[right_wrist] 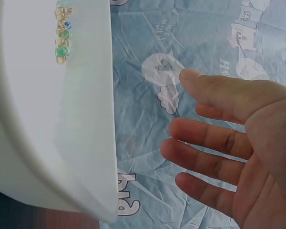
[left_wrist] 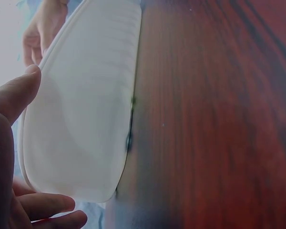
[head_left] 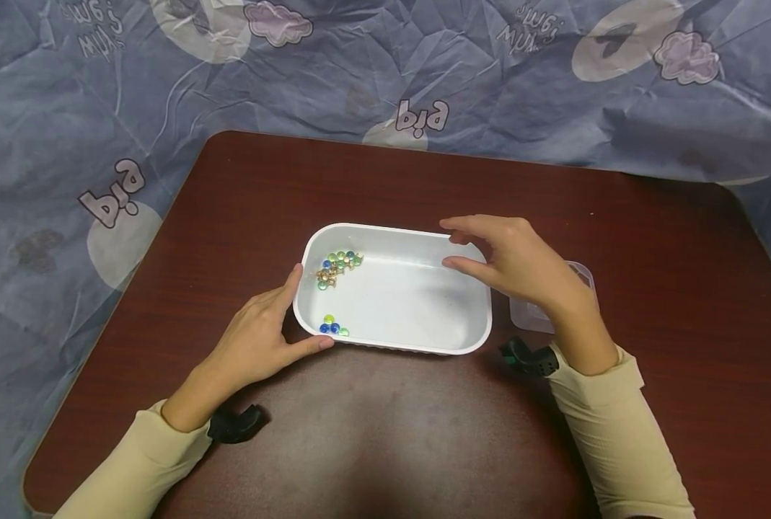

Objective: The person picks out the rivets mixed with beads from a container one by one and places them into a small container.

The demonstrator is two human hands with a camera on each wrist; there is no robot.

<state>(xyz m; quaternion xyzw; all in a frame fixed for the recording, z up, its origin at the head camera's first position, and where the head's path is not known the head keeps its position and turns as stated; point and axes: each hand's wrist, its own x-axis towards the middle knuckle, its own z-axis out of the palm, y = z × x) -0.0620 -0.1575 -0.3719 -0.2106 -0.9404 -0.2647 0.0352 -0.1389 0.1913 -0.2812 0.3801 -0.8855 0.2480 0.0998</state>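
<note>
White tray [head_left: 417, 306] sits on the worktop [head_left: 671, 288]. Left hand [head_left: 258, 335]: grip spread wide about the tray's near-left corner, fingers against the end, thumb along the near side. Right hand [head_left: 521, 263]: grip open by the tray's right end, thumb and fingers apart, nothing held. Green and blue beads [head_left: 335, 328] lie in two groups at the tray's left end (gold-coloured pieces [head_left: 325, 274] among the larger). Clear plastic box [head_left: 529, 316] stands right, partly hidden by the right wrist.

Makeshift work spot (room type unclear), wood-grain table [head_left: 385, 186], creased cartoon-print cloth [head_left: 359, 79] behind.
</note>
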